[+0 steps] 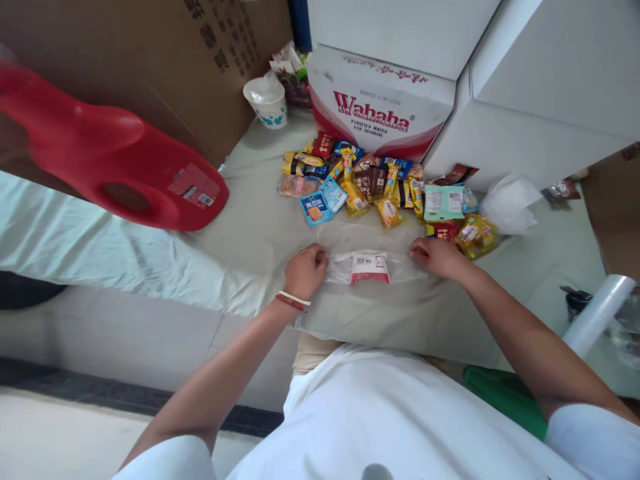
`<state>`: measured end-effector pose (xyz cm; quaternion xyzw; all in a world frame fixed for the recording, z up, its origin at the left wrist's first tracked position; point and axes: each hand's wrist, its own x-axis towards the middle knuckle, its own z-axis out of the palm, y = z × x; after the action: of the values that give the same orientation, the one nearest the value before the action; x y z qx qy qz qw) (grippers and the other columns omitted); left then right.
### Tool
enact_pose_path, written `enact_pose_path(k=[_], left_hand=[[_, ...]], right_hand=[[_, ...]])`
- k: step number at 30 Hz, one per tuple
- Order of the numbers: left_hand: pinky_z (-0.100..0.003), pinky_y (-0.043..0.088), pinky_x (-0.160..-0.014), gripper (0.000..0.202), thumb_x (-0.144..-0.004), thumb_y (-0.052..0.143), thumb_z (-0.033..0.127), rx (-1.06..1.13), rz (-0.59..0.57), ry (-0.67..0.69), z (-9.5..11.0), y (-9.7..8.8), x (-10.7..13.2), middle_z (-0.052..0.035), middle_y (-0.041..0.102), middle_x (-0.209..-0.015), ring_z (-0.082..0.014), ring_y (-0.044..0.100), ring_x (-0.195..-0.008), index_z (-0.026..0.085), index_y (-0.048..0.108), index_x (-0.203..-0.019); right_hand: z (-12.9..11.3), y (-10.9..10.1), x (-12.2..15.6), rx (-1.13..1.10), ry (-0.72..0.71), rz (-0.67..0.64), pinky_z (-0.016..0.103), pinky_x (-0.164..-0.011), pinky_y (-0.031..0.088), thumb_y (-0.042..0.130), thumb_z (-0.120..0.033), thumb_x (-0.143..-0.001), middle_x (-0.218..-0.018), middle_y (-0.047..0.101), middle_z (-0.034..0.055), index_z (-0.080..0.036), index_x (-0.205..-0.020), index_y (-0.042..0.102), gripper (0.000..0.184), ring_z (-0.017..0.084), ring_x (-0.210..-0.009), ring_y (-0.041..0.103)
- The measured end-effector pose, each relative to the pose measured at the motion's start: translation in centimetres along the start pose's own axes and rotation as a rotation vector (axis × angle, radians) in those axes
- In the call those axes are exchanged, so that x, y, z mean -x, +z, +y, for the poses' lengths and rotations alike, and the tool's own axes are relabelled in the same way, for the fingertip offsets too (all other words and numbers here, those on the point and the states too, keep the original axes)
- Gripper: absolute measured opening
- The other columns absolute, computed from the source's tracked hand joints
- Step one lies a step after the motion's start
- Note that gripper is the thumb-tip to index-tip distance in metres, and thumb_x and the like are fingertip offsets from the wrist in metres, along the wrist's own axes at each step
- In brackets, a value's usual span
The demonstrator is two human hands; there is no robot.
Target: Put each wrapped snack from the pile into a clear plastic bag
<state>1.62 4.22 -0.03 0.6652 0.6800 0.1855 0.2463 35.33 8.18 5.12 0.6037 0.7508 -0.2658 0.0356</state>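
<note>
A clear plastic bag [400, 268] lies flat near the table's front edge, with a white and red label [369, 268] at its middle. My left hand [306, 270] pinches the bag's left end, fingers curled closed. At the other end my right hand [436, 257] grips the plastic with its fingers bent together. Just beyond the bag is a loose pile of small wrapped snacks [363, 183] in yellow, blue, brown and red. A pale green snack packet [444, 202] and a yellow packet [476, 235] rest close to my right hand.
A large red jug [115, 160] stands at the left beside a brown carton [165, 60]. Behind the snacks are a paper cup [267, 101] and a white and red Wahaha box [380, 100]. At right sit a crumpled white plastic bag [510, 203] and a roll of clear film [600, 313].
</note>
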Motion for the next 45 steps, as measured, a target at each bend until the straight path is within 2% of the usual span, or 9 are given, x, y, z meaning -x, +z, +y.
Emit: enact_pose_path(k=[7, 11, 16, 23, 28, 34, 38, 42, 45], left_hand=[[-0.047, 0.041, -0.098, 0.025, -0.088, 0.056, 0.022, -0.113, 0.660, 0.258, 0.6, 0.6, 3.0, -0.0143, 0.063, -0.111, -0.0295, 0.054, -0.109, 0.019, 0.069, -0.109], [-0.045, 0.037, -0.091, 0.030, -0.090, 0.061, 0.025, -0.195, 0.335, 0.628, 1.8, 1.1, 4.2, -0.0076, 0.066, -0.104, -0.0261, 0.053, -0.099, 0.034, 0.073, -0.116], [-0.050, 0.038, -0.088, 0.035, -0.096, 0.052, 0.026, -0.225, -0.004, 0.287, 2.5, 2.4, 2.0, -0.0123, 0.065, -0.103, -0.0320, 0.052, -0.102, 0.034, 0.074, -0.121], [-0.058, 0.037, -0.107, 0.063, -0.082, 0.071, 0.040, -0.090, 0.309, 0.020, 2.0, 2.9, 1.6, -0.0215, 0.051, -0.138, -0.0407, 0.044, -0.129, 0.017, 0.056, -0.139], [-0.048, 0.048, -0.100, 0.014, -0.080, 0.065, 0.028, 0.112, 0.153, -0.001, 0.1, 0.3, 1.4, -0.0121, 0.066, -0.107, -0.0313, 0.059, -0.112, 0.019, 0.072, -0.089], [-0.028, 0.054, -0.071, 0.023, -0.091, 0.058, 0.034, 0.581, -0.048, -0.054, 3.8, -0.1, 3.3, -0.0019, 0.074, -0.083, -0.0164, 0.066, -0.074, 0.017, 0.072, -0.099], [-0.035, 0.054, -0.085, 0.026, -0.094, 0.051, 0.019, 0.261, -0.117, 0.166, 8.2, 2.5, 3.2, -0.0085, 0.073, -0.099, -0.0211, 0.066, -0.092, 0.019, 0.075, -0.103], [-0.045, 0.048, -0.086, 0.029, -0.095, 0.053, 0.022, -0.186, -0.081, 0.312, 9.7, 3.7, 3.2, -0.0145, 0.066, -0.108, -0.0312, 0.056, -0.107, 0.019, 0.072, -0.117], [-0.046, 0.044, -0.084, 0.031, -0.097, 0.054, 0.027, -0.259, -0.030, 0.312, 9.6, 3.8, 3.7, -0.0145, 0.064, -0.106, -0.0321, 0.052, -0.107, 0.022, 0.069, -0.123]], right_hand=[[-7.3, -1.0, -2.6, 0.277, -0.266, 0.260, 0.038, -0.095, 0.045, 0.050, -0.026, -0.100, -0.121, 0.067, 0.0148, -0.016, -0.124, 0.068, 0.032, 0.030, -0.119, 0.055], [-9.9, 0.9, -7.4, 0.303, -0.249, 0.131, 0.045, -0.099, 0.043, 0.064, -0.025, -0.093, -0.129, 0.065, 0.0193, -0.010, -0.143, 0.055, 0.053, 0.036, -0.124, 0.052], [-10.6, 0.8, -9.3, 0.202, -0.229, 0.007, 0.040, -0.090, 0.043, 0.063, -0.021, -0.094, -0.099, 0.070, 0.0139, -0.016, -0.105, 0.074, 0.016, 0.032, -0.108, 0.058], [-10.3, 2.3, -1.5, 0.351, -0.609, 0.016, 0.034, -0.077, 0.043, 0.048, -0.016, -0.100, -0.107, 0.062, 0.0115, -0.022, -0.113, 0.072, 0.027, 0.024, -0.094, 0.057], [-9.1, 5.4, 1.9, 0.386, -0.677, 0.003, 0.038, -0.087, 0.044, 0.051, -0.016, -0.099, -0.107, 0.059, 0.0112, -0.026, -0.135, 0.064, 0.040, 0.026, -0.102, 0.053], [-8.8, 7.3, 2.9, 0.191, -0.601, 0.121, 0.045, -0.097, 0.045, 0.059, -0.021, -0.095, -0.116, 0.058, 0.0138, -0.022, -0.132, 0.066, 0.038, 0.029, -0.110, 0.049], [-6.8, 6.5, 3.1, -0.131, -0.643, 0.157, 0.044, -0.100, 0.048, 0.058, -0.026, -0.096, -0.120, 0.063, 0.0134, -0.019, -0.111, 0.071, 0.022, 0.027, -0.114, 0.055], [-2.9, 5.6, 2.7, -0.180, -0.233, 0.517, 0.046, -0.096, 0.049, 0.051, -0.033, -0.099, -0.109, 0.065, 0.0135, -0.019, -0.110, 0.070, 0.026, 0.028, -0.107, 0.059], [-1.2, 5.8, 2.7, -0.029, -0.100, 0.545, 0.055, -0.100, 0.045, 0.065, -0.036, -0.089, -0.124, 0.060, 0.0190, -0.019, -0.104, 0.072, 0.023, 0.037, -0.118, 0.051]])
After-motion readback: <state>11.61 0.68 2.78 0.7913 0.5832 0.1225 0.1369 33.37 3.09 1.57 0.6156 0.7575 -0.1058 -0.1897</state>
